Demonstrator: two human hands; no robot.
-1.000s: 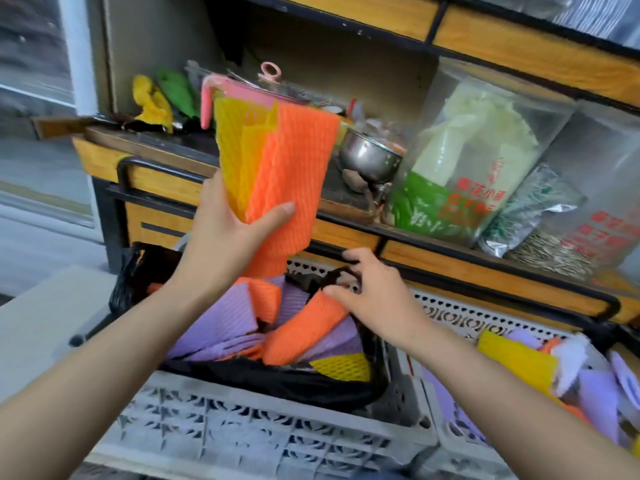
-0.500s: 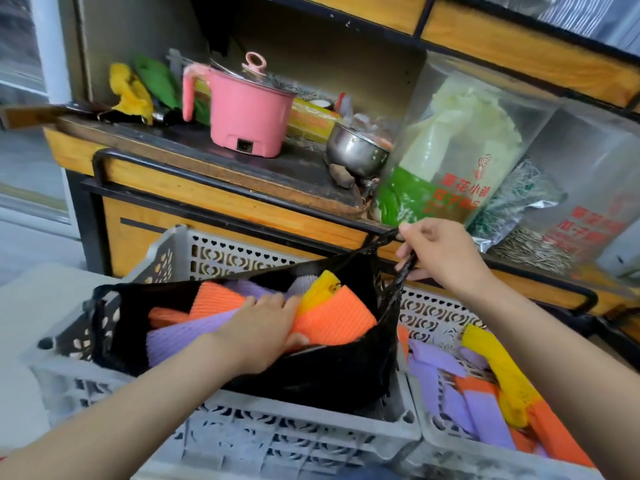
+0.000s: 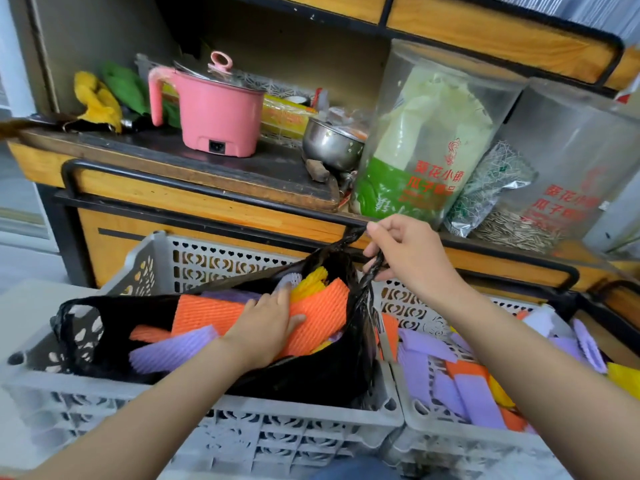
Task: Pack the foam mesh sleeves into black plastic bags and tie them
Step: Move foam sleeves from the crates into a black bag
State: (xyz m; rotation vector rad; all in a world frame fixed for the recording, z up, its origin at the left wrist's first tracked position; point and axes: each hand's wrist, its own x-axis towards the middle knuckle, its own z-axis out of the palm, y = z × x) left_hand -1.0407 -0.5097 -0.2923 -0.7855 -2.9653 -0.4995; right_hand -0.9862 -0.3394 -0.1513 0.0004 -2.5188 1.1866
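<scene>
The black plastic bag sits slumped in the left grey crate, a moulded box with lattice walls. The bag's thin, glossy film is crinkled and its mouth gapes upward. Inside it lie flat, ribbed foam mesh sleeves: a broad orange one on top, a purple one at the near left, and a yellow one at the far side.

The left hand is inside the bag's mouth, fingers straight and spread, palm flat on the orange sleeve; it grips nothing. The right hand is raised over the bag's far right corner, fingers curled round the bag's handle, which is twisted into a thin rope and pulled taut.

The right crate, touching the left one, holds loose sleeves in purple, orange and yellow.

On the far side, a worn wooden shelf with black metal rails carries a smooth pink pot with a glass lid, a dented steel bowl and a tall clear bag with green and red print.
</scene>
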